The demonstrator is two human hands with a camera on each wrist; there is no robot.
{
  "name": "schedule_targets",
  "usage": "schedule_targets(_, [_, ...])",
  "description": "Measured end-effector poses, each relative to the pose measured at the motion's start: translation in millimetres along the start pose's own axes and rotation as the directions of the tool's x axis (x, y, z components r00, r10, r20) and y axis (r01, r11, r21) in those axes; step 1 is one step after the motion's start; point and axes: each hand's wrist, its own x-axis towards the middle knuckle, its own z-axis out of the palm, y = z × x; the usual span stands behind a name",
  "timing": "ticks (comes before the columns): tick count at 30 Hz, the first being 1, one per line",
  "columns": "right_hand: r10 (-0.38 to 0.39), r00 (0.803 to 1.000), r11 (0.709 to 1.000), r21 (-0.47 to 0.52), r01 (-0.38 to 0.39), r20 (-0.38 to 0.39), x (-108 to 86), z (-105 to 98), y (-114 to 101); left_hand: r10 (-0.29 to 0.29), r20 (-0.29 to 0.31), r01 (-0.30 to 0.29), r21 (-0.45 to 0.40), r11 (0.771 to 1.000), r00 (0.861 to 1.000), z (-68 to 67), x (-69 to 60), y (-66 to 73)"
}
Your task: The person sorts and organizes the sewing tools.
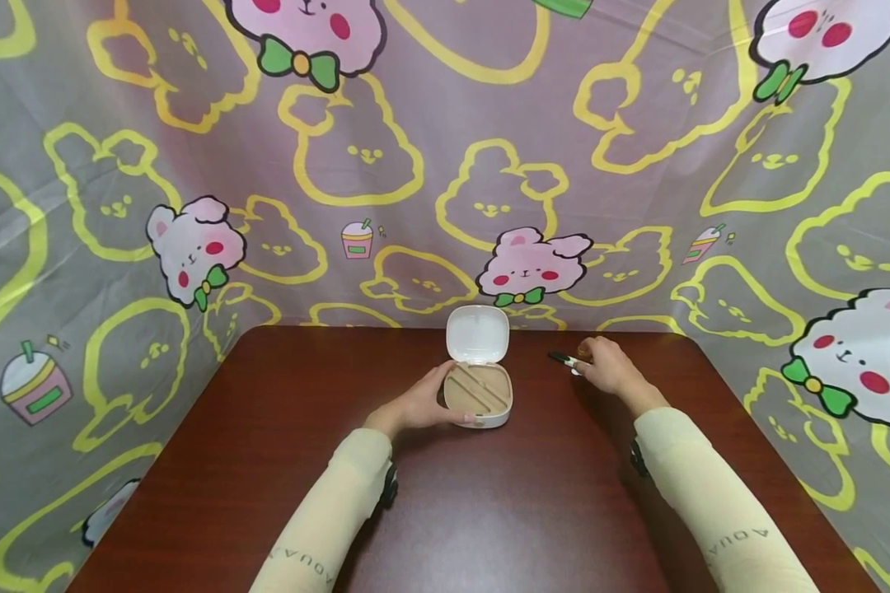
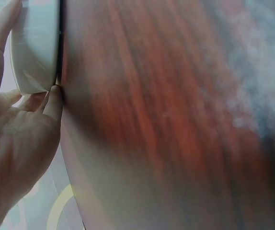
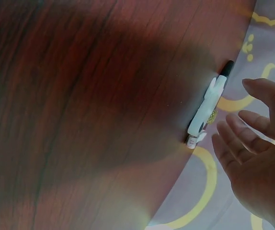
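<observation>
A white case (image 1: 493, 418) with its hinged lid (image 1: 478, 333) raised stands toward the back of the table. Its beige inside has long diagonal dividers. My left hand (image 1: 418, 401) grips the case by its left side, thumb along the front; in the left wrist view the fingers (image 2: 53, 103) press against the white case (image 2: 36, 48). To the right, my right hand (image 1: 611, 368) is over a slim white object with a black end (image 1: 561, 357). In the right wrist view the right hand (image 3: 259, 153) has loosely bent fingers beside that black-and-white object (image 3: 207, 105), with a visible gap.
A small gold-brown item (image 1: 584, 351) lies by the right hand, partly hidden; its kind is unclear. The brown table (image 1: 482, 511) meets a patterned cloth (image 1: 415, 181) at the back and sides.
</observation>
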Motion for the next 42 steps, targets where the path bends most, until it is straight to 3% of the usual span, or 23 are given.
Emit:
schedule_targets(22, [0.045,0.999,0.999,-0.003,-0.045,0.004,3.6,17.9,17.0,-0.002,0.005,0.002,-0.001,1.0,1.0,-0.8,-1.1,3.6])
schedule_targets(36, [0.084,0.991,0.995,0.038,-0.088,0.102,6.6,18.7,5.3,-0.004,-0.007,0.004,-0.007,1.0,1.0,-1.0,-2.4,3.4])
schedule_targets(39, [0.071,0.993,0.995,0.065,-0.077,0.098,4.1,15.9,4.8,-0.001,-0.009,0.001,-0.007,1.0,1.0,-1.0,-1.7,3.0])
schedule_targets(42, [0.072,0.991,0.981,0.169,-0.09,0.112,-0.8,12.9,6.6,0.0,-0.008,0.0,-0.006,1.0,1.0,-0.7,-1.3,2.4])
